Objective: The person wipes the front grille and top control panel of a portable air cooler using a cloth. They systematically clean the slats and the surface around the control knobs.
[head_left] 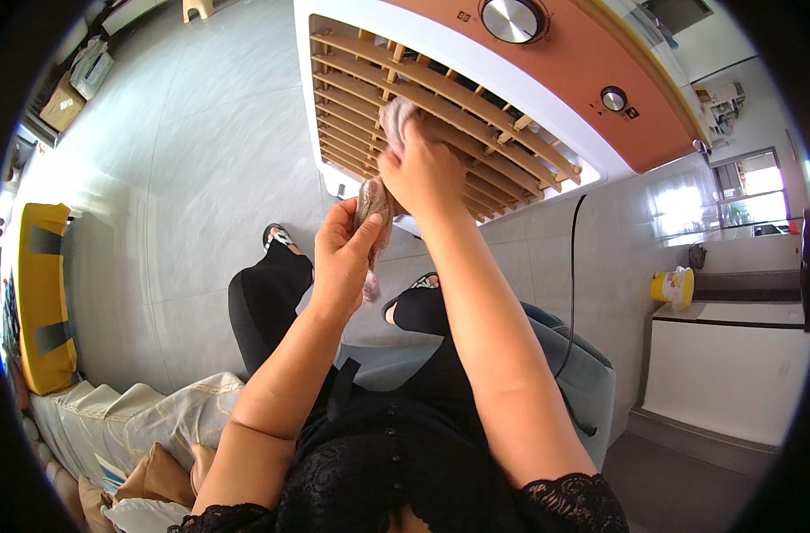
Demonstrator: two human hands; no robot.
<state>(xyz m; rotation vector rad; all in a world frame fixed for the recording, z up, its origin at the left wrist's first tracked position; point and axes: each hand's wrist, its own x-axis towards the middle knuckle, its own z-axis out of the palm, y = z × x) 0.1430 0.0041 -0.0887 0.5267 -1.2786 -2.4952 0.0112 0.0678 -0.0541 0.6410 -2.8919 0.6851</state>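
My right hand [425, 173] is closed on a pale, greyish-pink cloth [396, 122], pressed to the tan slats [347, 84] of a white and copper-orange appliance with a slatted front. Motion blurs its fingers. Just below, my left hand [341, 253] pinches a bunched, brownish-pink cloth [375, 206] between thumb and fingers, and an end of it dangles beneath the hand. Whether both hands hold one cloth or two separate pieces, I cannot tell. Above the slats, the orange panel carries a large silver knob [512, 19] and a smaller dark-rimmed knob [614, 98].
A black cable [574, 258] hangs down on the right beside the grey-green seat [591, 377] under me. Far left stands a yellow plastic piece [45, 298], near a draped cover [147, 413]. A yellow bucket [673, 289] stands by a white cabinet [716, 373] at right.
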